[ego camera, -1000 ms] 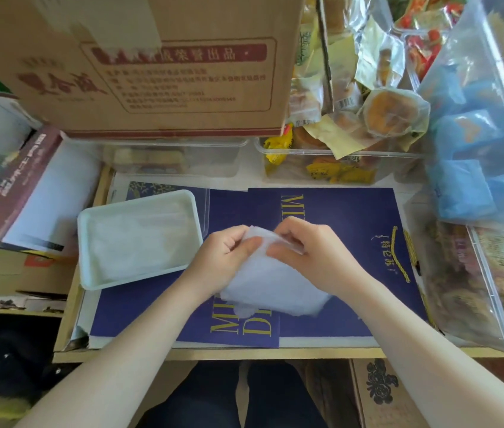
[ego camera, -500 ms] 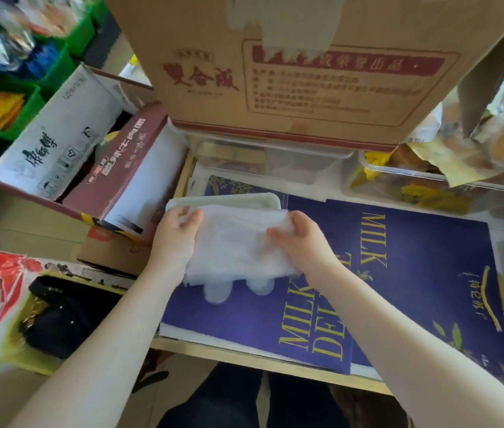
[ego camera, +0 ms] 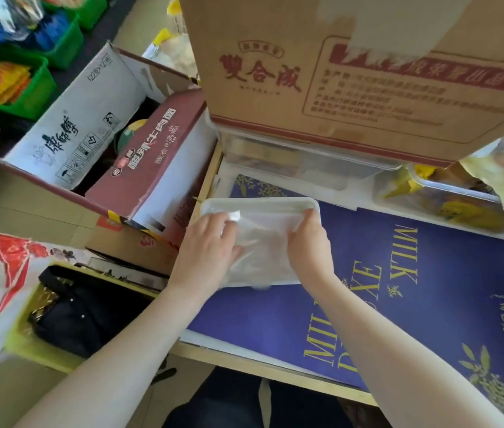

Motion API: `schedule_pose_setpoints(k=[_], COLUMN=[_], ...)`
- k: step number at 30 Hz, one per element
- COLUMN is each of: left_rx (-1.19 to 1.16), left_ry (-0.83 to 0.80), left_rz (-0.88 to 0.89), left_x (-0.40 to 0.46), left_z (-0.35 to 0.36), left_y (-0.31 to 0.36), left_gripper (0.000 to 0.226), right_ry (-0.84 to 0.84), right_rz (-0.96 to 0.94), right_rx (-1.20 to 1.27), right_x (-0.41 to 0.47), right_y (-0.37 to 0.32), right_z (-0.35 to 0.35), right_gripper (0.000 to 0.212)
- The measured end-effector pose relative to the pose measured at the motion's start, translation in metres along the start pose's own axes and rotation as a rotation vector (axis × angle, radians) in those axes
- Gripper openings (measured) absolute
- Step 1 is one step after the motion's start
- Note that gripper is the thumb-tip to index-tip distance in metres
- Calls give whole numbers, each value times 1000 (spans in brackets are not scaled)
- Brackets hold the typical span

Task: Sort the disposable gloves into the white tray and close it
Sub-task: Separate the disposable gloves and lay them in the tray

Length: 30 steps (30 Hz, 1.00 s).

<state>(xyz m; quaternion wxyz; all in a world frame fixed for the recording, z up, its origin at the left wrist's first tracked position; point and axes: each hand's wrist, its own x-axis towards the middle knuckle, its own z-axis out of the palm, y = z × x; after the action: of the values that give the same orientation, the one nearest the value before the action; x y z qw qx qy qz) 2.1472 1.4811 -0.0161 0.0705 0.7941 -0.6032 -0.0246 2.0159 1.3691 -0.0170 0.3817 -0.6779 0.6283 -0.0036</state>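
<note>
The white tray (ego camera: 260,203) lies on the blue printed cardboard at the table's left side. A stack of thin translucent disposable gloves (ego camera: 261,245) lies inside it; glove fingertips poke over the tray's near edge. My left hand (ego camera: 205,247) covers the stack's left part and pinches a bunched bit of glove at its fingertips. On the right side of the stack, by the tray's far right corner, my right hand (ego camera: 307,242) holds the glove edge with curled fingers. No lid shows.
A big brown carton (ego camera: 352,72) sits on clear plastic boxes (ego camera: 306,162) just behind the tray. An open maroon and white carton (ego camera: 139,168) stands left of the table edge. A black bag (ego camera: 90,313) lies below on the left. Blue cardboard (ego camera: 429,288) spreads to the right.
Both hands carried the glove stack left from over the blue cardboard and lowered it into the white tray. The view swung left with them.
</note>
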Motion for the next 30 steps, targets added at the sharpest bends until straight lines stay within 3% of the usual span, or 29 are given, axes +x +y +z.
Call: schedule_pose_setpoints(k=[4,7,9,12,15,20,22,24,26,28,30], left_rx=[-49,-89,-78,-49,-52,-77,-70,-70,-26,11,-14], left_ry=[-254,-358,-367,-296,-237,-201,-276,-318,-415,-453,-436], left_rz=[-10,-64,-114,-95,-98,22,21,37,28,40,69], left_x=[0,6,13,21,28,20,12,9,5,4,4], left_z=[5,3,7,12,19,24,24,18,16,16,15], left_y=[0,8,11,12,12,11,7,4,-2,-9,-12], left_gripper=[54,57,58,58,58,29,58,82,91,89,89], right_ry=[-5,185,203,-39,-290,-393,-478,-514,-257,118,211], right_rz=[-221,-522,-685,-736,-645,-680,-708,-762,-792,-673,-596], right_rx=[-202,-558,-632,-678,-634,-623,-610,-433,-183,-58,-135], right_x=[-7,-16,-18,-16,-5,-6,-7,-9,-6,7,23], right_y=[7,19,23,19,20,17,20,26,34,44,52], right_z=[7,7,2,-5,-5,-6,-9,-15,-22,-32,-35], right_gripper=[67,86,75,32,35,40,39,39,37,24,22])
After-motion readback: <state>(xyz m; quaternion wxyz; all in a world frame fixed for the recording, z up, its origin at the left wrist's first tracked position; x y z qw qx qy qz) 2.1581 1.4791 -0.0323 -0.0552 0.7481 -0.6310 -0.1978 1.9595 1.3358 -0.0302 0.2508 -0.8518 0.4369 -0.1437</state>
